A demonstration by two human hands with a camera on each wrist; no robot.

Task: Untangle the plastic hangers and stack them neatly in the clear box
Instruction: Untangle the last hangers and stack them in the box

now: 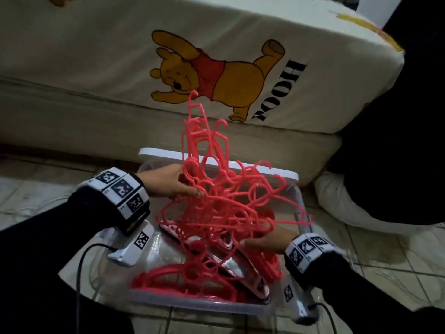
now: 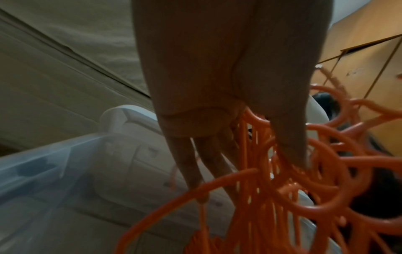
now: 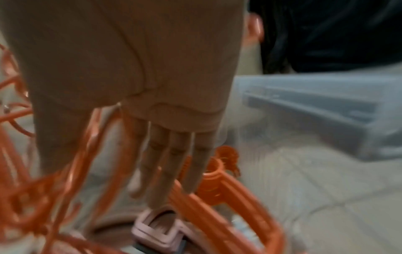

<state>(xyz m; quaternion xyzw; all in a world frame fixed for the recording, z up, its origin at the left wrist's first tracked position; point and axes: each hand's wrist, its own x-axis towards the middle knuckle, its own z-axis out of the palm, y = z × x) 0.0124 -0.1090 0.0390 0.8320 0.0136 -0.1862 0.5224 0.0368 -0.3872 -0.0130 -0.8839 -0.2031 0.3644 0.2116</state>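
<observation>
Left hand [image 1: 172, 180]: thumb and fingers [image 2: 289, 142] pinch the upper left edge of a tangled clump of pink hangers [image 1: 224, 194], the rods passing between thumb and forefinger; in the left wrist view the other fingers extend nearly straight down behind a curved hanger arm. Right hand [image 1: 267, 241]: placed at the lower right of the same clump, palm turned toward it, fingers [image 3: 174, 163] extended and close together among the rods. The right wrist view is blurred; whether the thumb closes on a rod cannot be told.

The clump stands between the two hands, raised above the clear box [image 1: 297, 201], its hooks rising toward the far side. The lowest loops hang just over the box contents.

Clear box: set on the tiled floor [image 1: 29, 196], open at the top. Inside, at the near side, further pink hangers [image 1: 183, 280] lie flat in a layered stack, and a paler pink and dark object, not identifiable, lies among them. A white lid [image 1: 168, 156] stands at the far edge of the box, against the mattress.

Behind: a cream mattress [image 1: 96, 68] printed with a cartoon bear [image 1: 216, 78]. Both wrists carry bands with black-and-white markers, and dark sleeves cover the forearms.
</observation>
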